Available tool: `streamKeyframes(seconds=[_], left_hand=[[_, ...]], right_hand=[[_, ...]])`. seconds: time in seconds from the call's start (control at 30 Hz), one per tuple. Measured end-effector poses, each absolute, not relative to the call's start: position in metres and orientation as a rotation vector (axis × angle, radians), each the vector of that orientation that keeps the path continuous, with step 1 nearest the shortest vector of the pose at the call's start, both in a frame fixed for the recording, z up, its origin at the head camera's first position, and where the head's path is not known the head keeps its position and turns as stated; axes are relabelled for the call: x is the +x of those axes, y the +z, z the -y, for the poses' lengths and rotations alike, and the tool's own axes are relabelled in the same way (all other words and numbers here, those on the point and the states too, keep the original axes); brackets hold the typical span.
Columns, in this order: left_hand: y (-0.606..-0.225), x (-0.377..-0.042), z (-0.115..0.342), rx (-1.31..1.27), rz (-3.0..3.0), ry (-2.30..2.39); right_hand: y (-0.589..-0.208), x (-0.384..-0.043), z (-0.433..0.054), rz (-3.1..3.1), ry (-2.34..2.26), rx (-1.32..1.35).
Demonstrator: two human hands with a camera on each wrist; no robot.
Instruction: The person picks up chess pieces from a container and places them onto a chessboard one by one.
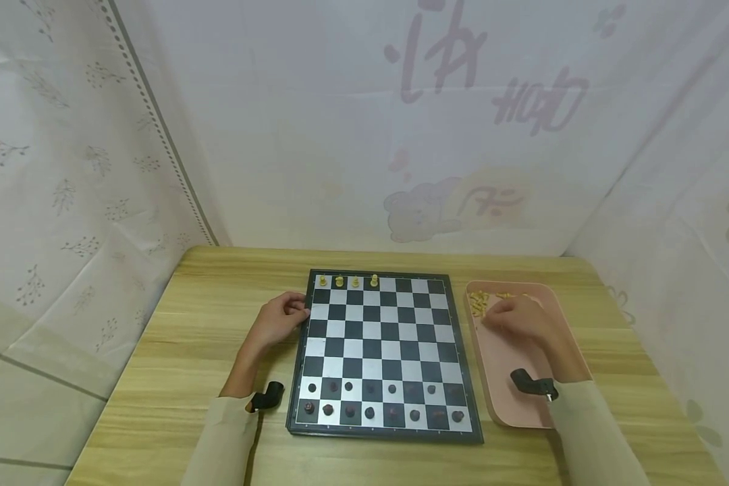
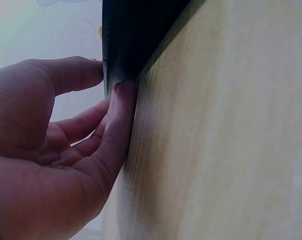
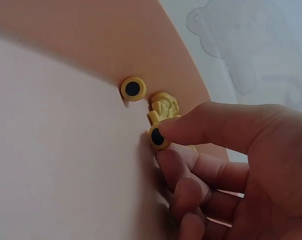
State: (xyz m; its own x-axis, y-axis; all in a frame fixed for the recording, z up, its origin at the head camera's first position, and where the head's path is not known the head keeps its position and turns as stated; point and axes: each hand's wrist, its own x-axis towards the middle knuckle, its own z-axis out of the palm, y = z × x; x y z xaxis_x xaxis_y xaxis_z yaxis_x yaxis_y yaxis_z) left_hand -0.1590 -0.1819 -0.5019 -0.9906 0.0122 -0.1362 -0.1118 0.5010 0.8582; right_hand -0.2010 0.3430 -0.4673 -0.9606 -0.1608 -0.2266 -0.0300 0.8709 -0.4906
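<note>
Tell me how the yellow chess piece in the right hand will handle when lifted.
The yellow chess piece is probably light and stiff, being small and looking like moulded plastic. Its round base suggests it may roll if dropped on its side. The dark disc there might be a magnet, apt to cling to the chessboard.

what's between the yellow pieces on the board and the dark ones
Only bare black and white squares, five rows of them; the head view shows it.

A yellow chess piece with a black-centred round base is pinched in the pink tray, beside a flat checkered chessboard whose far row bears four upright yellow pieces.
</note>
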Motion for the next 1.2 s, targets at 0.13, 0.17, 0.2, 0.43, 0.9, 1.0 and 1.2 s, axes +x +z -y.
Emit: streamKeyframes(seconds=[0.13,0.17,0.2,0.43,0.9,1.0,1.2], left_hand=[[-0.503,-0.159,0.182,-0.087,-2.609,1.511],[-0.503,-0.159,0.182,-0.087,-2.608,1.511],[-0.503,-0.159,0.182,-0.086,-2.607,1.512],[-0.502,-0.160,0.182,-0.081,-2.605,1.515],[-0.505,-0.160,0.182,-0.083,-2.603,1.513],[-0.505,-0.160,0.182,-0.082,-2.602,1.511],[-0.504,-0.160,0.182,-0.082,-2.606,1.508]], right_hand=[[-0.467,-0.200,-0.343,-2.795,-0.759,-0.173],[-0.468,-0.200,-0.344,-2.795,-0.770,-0.184],[-0.468,-0.200,-0.344,-2.799,-0.779,-0.194],[-0.475,-0.205,-0.351,-3.021,-0.720,-0.290],[-0.472,-0.211,-0.356,-3.053,-0.727,-0.272],[-0.471,-0.212,-0.354,-3.049,-0.726,-0.221],[-0.470,-0.213,-0.350,-3.082,-0.661,-0.207]])
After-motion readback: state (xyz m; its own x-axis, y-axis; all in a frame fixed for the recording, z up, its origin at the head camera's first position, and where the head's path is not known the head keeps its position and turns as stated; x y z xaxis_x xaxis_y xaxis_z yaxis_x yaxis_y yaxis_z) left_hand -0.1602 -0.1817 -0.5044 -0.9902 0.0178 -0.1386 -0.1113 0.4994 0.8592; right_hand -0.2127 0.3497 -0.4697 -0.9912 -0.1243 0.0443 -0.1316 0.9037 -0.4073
